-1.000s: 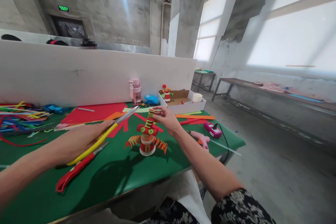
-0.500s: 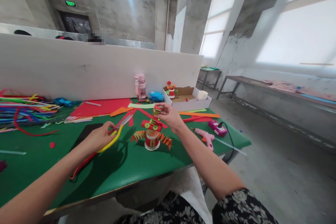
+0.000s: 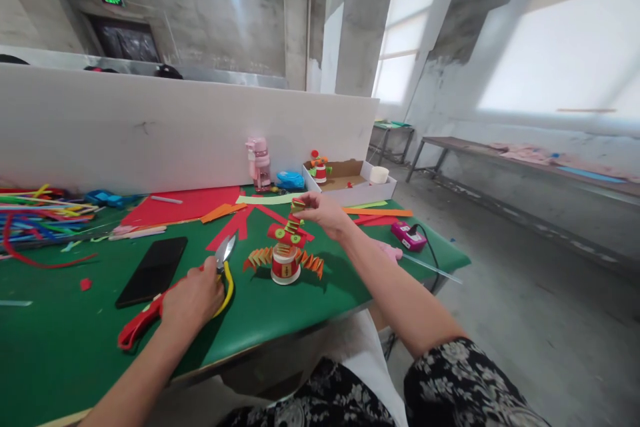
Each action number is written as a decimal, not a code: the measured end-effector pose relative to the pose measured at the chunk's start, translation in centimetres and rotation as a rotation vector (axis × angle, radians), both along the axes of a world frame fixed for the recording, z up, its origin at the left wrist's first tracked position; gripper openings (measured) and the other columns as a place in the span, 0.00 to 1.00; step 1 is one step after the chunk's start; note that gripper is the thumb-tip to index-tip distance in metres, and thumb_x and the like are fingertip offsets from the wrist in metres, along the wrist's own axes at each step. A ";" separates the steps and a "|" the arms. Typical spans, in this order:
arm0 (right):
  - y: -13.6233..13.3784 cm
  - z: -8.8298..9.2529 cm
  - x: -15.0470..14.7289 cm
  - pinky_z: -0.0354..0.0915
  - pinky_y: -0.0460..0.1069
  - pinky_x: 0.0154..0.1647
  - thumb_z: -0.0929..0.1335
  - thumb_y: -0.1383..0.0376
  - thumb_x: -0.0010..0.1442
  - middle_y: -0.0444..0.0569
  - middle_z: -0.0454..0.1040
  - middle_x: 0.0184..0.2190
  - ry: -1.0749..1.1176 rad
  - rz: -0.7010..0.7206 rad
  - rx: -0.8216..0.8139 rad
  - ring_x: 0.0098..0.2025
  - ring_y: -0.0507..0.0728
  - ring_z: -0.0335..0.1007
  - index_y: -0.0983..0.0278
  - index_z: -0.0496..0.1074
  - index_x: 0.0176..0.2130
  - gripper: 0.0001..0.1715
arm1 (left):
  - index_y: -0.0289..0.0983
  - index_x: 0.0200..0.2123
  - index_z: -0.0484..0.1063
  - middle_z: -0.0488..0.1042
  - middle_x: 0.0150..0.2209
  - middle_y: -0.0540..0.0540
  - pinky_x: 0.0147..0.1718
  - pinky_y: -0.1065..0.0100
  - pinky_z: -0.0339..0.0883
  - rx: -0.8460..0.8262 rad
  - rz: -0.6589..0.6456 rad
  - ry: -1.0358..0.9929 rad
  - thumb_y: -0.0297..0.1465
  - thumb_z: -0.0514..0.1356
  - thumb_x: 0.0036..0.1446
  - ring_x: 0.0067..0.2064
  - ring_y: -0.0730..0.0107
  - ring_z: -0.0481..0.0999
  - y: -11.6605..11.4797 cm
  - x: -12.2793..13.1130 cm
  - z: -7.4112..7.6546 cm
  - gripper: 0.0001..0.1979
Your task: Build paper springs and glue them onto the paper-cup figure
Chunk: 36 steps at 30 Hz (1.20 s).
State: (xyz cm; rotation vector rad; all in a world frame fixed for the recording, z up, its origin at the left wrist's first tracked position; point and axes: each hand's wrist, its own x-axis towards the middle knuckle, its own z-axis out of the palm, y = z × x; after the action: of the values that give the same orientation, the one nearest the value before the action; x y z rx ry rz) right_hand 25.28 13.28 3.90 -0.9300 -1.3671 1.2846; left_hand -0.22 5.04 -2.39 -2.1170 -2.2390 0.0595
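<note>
My left hand [image 3: 193,297] is wrapped round a pair of scissors [image 3: 137,329] with red and yellow handles, low over the green table beside a black phone [image 3: 153,271]. The blades point away from me. Before me stands a paper-cup figure [image 3: 286,269] with a red roll for a head, green round eyes and pleated orange paper arms. A folded red and green paper strip [image 3: 295,218] rises from its head. My right hand [image 3: 325,213] pinches the top of that strip between thumb and fingers.
Coloured pipe cleaners [image 3: 40,213] lie at the left. Paper sheets [image 3: 185,205], a pink bottle [image 3: 259,167] and a box [image 3: 350,195] holding a second figure line the back. A pink glue gun [image 3: 391,251] lies partly behind my right forearm, near a purple power block [image 3: 408,237].
My left hand has lowered the scissors toward me and away from the figure, uncovering the phone. My right hand still pinches the folded strip. The view has shifted slightly.
</note>
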 end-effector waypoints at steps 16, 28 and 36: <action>-0.6 0.7 -0.9 0.67 0.48 0.40 0.76 0.73 0.41 0.41 0.73 0.30 -0.064 0.024 -0.033 0.33 0.50 0.70 0.63 0.72 0.37 0.21 | 0.35 0.41 0.74 0.78 0.37 0.42 0.39 0.64 0.70 0.807 -0.892 -0.488 0.33 0.54 0.65 0.39 0.61 0.75 4.5 4.5 4.7 0.11; -1.1 0.6 -0.6 0.67 0.46 0.36 0.76 0.76 0.42 0.40 0.71 0.27 -0.090 -0.052 -0.053 0.32 0.50 0.69 0.64 0.72 0.35 0.19 | 0.33 0.38 0.74 0.77 0.35 0.41 0.39 0.62 0.71 0.889 -1.004 -0.331 0.27 0.53 0.66 0.37 0.61 0.74 5.1 6.3 3.9 0.09; -1.7 0.0 -0.3 0.69 0.50 0.42 0.73 0.62 0.53 0.45 0.74 0.31 -0.041 -0.067 0.039 0.35 0.53 0.73 0.62 0.71 0.37 0.12 | 0.30 0.41 0.75 0.78 0.36 0.36 0.42 0.55 0.72 0.944 -1.105 -0.136 0.22 0.52 0.64 0.40 0.56 0.75 4.9 5.9 4.2 0.12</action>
State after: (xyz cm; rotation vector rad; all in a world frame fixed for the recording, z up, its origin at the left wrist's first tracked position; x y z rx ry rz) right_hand 24.98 11.56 3.89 -0.9720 -1.3763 1.1900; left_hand 5.67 9.90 1.78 -2.3205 -0.5479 -0.9544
